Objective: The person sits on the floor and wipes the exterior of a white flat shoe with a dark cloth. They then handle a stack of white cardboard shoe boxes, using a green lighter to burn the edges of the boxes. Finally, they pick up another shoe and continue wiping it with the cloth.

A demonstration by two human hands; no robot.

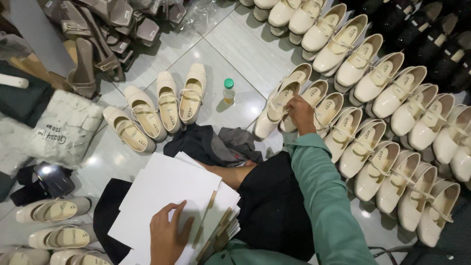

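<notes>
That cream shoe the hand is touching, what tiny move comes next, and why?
Probably lift that cream shoe toward the lap. The right hand already grips its heel end at the front of the rows, while the left hand rests flat on the white sheets, seemingly ready to take one.

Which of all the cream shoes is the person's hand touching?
The right hand touches the cream shoe at the near end of the rows, just right of the small green-capped bottle. The other shoes lie untouched.

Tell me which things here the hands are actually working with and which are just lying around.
In hand:
right hand on a cream strap shoe
left hand on the white sheets

Lying about:
small green-capped bottle
taupe sandals
black shoes
white bag
</notes>
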